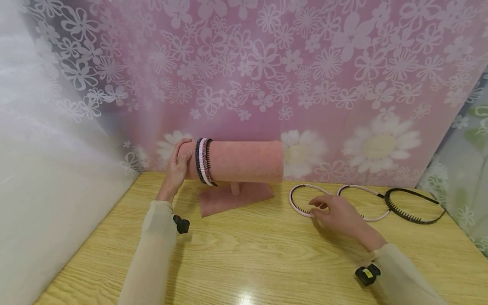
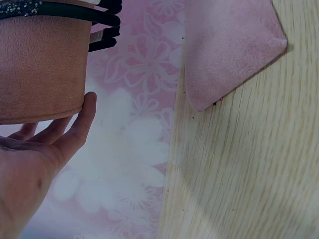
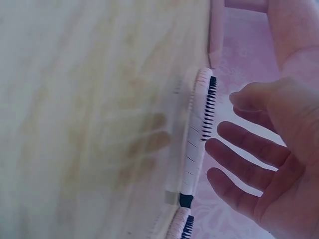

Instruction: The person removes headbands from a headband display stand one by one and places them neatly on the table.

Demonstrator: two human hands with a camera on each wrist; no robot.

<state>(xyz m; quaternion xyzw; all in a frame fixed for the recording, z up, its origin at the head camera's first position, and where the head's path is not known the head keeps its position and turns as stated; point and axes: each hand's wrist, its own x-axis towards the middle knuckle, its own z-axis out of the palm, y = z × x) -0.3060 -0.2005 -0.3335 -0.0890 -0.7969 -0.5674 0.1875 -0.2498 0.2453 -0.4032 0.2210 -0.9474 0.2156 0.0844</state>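
A pink velvety headband stand (image 1: 244,163) has a thick horizontal roll on a short post and flat base. My left hand (image 1: 177,167) grips the roll's left end, its fingers (image 2: 79,124) along the end's rim in the left wrist view. Three headbands (image 1: 203,163) sit side by side round the roll by that hand: dark glittery, pale pink, and speckled glitter. My right hand (image 1: 337,214) hovers over the right side of a pale pink toothed headband (image 1: 295,205) on the table. In the right wrist view its loosely bent fingers (image 3: 239,159) are apart from the headband.
Right of that headband lie another pale pink headband (image 1: 375,219) and a black toothed headband (image 1: 409,218), in a row along the wooden table's (image 1: 244,250) back edge. A pink flowered curtain (image 1: 267,84) hangs right behind, with white sheeting (image 1: 57,169) at the left.
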